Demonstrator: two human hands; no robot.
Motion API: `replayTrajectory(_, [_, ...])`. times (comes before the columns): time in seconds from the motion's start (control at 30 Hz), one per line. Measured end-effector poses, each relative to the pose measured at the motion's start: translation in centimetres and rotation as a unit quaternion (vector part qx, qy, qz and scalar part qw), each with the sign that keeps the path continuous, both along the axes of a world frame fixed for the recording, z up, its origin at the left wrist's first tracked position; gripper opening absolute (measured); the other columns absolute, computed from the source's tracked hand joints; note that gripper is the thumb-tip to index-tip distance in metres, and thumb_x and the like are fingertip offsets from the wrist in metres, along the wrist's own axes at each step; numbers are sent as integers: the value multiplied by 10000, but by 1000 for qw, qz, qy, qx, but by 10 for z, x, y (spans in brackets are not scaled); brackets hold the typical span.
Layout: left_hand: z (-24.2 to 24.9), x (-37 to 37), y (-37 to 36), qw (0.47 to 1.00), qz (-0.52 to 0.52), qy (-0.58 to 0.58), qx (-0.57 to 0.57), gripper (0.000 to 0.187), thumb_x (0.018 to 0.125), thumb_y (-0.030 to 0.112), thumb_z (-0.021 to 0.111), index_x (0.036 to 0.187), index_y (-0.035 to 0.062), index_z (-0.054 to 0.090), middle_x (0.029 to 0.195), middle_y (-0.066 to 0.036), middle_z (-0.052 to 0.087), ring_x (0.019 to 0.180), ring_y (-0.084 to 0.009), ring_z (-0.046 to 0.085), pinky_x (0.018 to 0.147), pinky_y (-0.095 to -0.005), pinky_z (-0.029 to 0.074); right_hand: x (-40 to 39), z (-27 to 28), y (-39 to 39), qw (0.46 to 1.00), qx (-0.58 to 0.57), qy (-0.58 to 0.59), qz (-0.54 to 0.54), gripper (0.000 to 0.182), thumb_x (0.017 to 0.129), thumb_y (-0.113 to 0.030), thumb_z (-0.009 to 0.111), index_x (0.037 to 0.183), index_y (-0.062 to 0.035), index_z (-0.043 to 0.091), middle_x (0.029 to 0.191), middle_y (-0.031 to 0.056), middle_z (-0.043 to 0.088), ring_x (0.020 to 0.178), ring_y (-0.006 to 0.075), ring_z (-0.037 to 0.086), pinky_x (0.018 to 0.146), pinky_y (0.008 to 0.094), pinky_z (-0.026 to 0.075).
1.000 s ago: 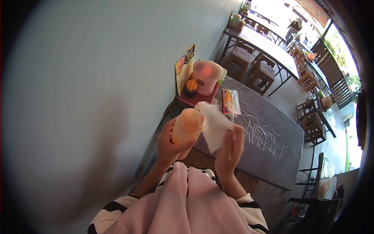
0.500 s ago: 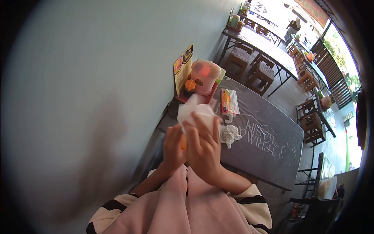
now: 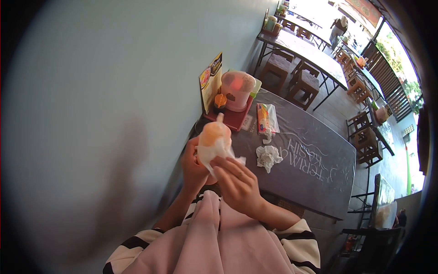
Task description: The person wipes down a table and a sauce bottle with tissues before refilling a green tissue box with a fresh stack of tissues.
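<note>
My left hand [image 3: 191,166] is wrapped round an orange, rounded squeeze bottle [image 3: 213,131] with a narrow pale tip pointing away from me. The bottle's lower part is hidden by my fingers and a white tissue [image 3: 213,154]. In my right hand [image 3: 238,185] the tissue is pinched and pressed against the near side of the bottle. Beyond the bottle is a red tray [image 3: 237,119], and a crumpled tissue [image 3: 268,157] lies on the dark table [image 3: 315,150] to the right.
On the tray stand a pink tub [image 3: 237,93], a small orange-capped container [image 3: 220,101] and a menu card [image 3: 211,82]. A tissue pack [image 3: 263,118] lies beside it. The wall [image 3: 114,91] is close on my left. Farther off are tables, stools [image 3: 305,83] and a person [image 3: 338,29].
The tissue has come down from over the bottle's top, so the orange body and tip now show. My right hand has moved lower and towards me.
</note>
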State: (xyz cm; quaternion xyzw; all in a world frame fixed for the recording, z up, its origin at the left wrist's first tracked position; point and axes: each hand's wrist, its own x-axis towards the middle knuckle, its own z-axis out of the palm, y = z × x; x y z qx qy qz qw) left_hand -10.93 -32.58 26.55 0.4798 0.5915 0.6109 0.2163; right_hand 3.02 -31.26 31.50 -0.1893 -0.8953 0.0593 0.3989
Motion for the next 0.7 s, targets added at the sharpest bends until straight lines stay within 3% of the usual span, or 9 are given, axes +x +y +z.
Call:
replayTrajectory(0.07, [-2,-8,0,989,-61,-132,28,497,710,87,742,1128,21,481,1049,-88,593,988,-178,589,818,-307,495,10,-11,5,1000,-13,24,-10,295,758,25,576,1044,76,528,1045,182,634,1051,293,607,891,381,500])
replayTrajectory(0.13, [-8,-14,0,982,-83,-170,10,595,672,60,766,1175,32,448,1099,-67,565,1001,-151,573,849,-310,491,12,-25,10,982,-95,164,-21,289,783,59,548,1067,99,511,1055,221,628,1056,352,600,881,419,501])
replayTrajectory(0.17, [-10,-14,0,973,-111,-202,28,615,669,51,759,1192,32,436,1125,-71,549,1009,-153,570,854,-309,489,11,-28,8,974,-150,171,12,345,806,71,527,1144,117,476,1166,291,555,1154,411,518,953,461,439])
replayTrajectory(0.27, [-8,-11,0,949,-153,-273,40,648,667,37,745,1224,31,413,1165,-74,523,1032,-157,562,872,-308,483,-4,-46,-5,969,-188,159,13,403,854,15,517,1233,115,425,1297,325,434,1249,440,405,1028,481,349])
replayTrajectory(0.3, [-6,-10,1,936,-163,-311,33,663,667,32,739,1238,31,403,1178,-73,512,1046,-159,558,884,-307,478,-8,-51,-6,976,-172,128,34,532,907,-149,533,1318,124,333,1382,353,289,1313,470,277,1072,496,259])
replayTrajectory(0.33, [-5,-10,2,936,-164,-310,33,663,667,32,739,1238,31,403,1178,-73,512,1046,-159,558,884,-307,478,-12,-52,-7,976,-172,129,33,532,907,-149,533,1318,124,333,1382,353,289,1313,470,277,1072,496,259])
replayTrajectory(0.43, [-3,-10,0,947,-175,-266,31,684,663,39,741,1254,30,397,1168,-64,517,1073,-164,550,894,-305,477,-20,-42,-4,981,-136,135,-20,782,933,-472,398,1367,149,205,1392,396,204,1331,480,222,1073,490,242])
replayTrajectory(0.6, [-6,-19,-1,913,-229,-332,64,791,644,91,800,1310,18,381,1195,-63,521,1077,-169,552,886,-308,488,-20,-1,16,972,-174,159,20,783,943,-523,330,1376,120,229,1394,343,276,1305,444,313,1053,417,292])
replayTrajectory(0.7, [-10,-23,-5,915,-277,-290,33,844,616,125,834,1321,15,385,1207,-60,523,1087,-167,545,895,-307,484,-13,7,35,889,-411,182,86,687,963,-537,217,1350,7,381,1190,188,569,1106,317,551,966,345,379])
